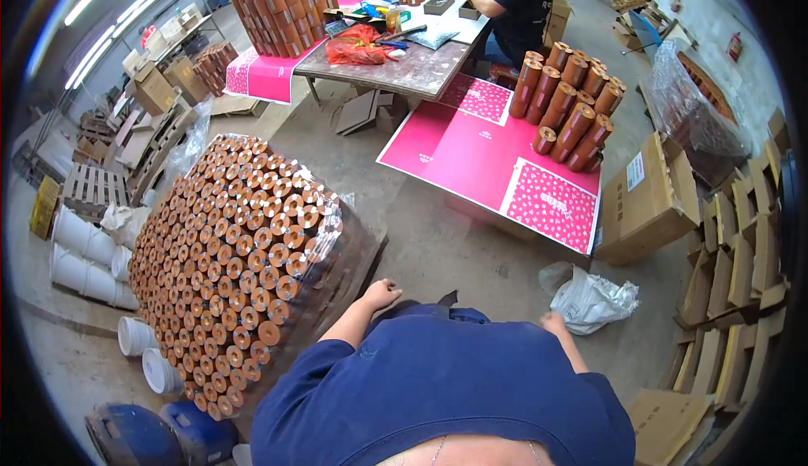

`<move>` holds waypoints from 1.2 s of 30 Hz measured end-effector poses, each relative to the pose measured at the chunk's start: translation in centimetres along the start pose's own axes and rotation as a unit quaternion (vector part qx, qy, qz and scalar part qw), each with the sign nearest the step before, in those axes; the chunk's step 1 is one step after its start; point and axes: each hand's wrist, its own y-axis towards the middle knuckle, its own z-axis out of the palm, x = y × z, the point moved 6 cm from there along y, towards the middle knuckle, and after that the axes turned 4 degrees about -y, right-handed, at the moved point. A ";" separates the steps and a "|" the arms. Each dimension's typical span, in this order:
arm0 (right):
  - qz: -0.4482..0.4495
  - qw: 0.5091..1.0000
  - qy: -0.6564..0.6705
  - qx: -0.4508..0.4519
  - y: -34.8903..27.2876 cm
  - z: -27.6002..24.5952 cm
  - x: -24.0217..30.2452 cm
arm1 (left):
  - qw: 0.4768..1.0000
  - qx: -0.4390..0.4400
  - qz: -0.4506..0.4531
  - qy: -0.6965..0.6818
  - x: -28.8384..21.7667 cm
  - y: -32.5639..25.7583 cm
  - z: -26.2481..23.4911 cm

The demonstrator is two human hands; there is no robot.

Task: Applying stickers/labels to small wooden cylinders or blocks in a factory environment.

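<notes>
My left hand point(379, 294) hangs low in front of me with its fingers loosely apart and nothing in it, close to the edge of a large wrapped stack of brown tape rolls point(244, 255) on a pallet. My right hand point(554, 323) hangs at my side; only its back shows and nothing visible is in it. It is just left of a crumpled white plastic bag point(593, 298) on the concrete floor. My blue top fills the lower middle of the view.
Pink sheets point(497, 154) lie on the floor ahead with stacked brown rolls point(568, 108) on them. A cardboard box point(648, 201) stands at right beside flat cartons point(741, 272). A person in black sits at a cluttered table point(412, 66). White buckets point(84, 260) and blue drums point(160, 432) stand at left.
</notes>
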 end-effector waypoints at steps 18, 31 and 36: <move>-0.038 0.990 -0.133 0.022 18.9 -5.1 5.2 | 0.995 -0.062 0.012 -0.081 -6.9 21.6 -10.7; -0.108 0.994 -0.013 0.010 19.4 -12.8 27.7 | 0.995 -0.017 -0.026 -0.095 -6.8 30.2 -13.6; -0.091 0.993 0.027 0.070 23.9 -13.4 31.6 | 0.991 -0.053 -0.043 -0.115 -7.2 32.7 -14.5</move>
